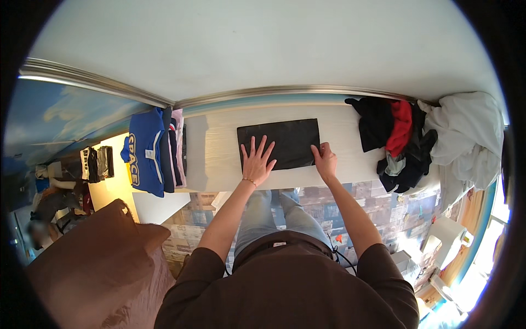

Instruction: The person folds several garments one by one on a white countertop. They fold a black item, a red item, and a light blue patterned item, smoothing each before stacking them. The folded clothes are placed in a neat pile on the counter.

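A flat, dark black rectangle that looks like a folded garment (293, 137) lies on the pale table in front of me. My left hand (256, 163) rests on its lower left part, palm down with the fingers spread. At its right edge, my right hand (325, 161) has its fingers curled, with thumb and fingers closed on the side of the cloth. The fingertips underneath are partly hidden.
Left on the table stands a stack of folded clothes topped by a blue shirt (146, 148). A heap of black clothes (372, 123), with a red piece (400, 129) and white cloth (466, 131), lies at the right. A brown-covered piece (104, 263) is lower left; another person is far left.
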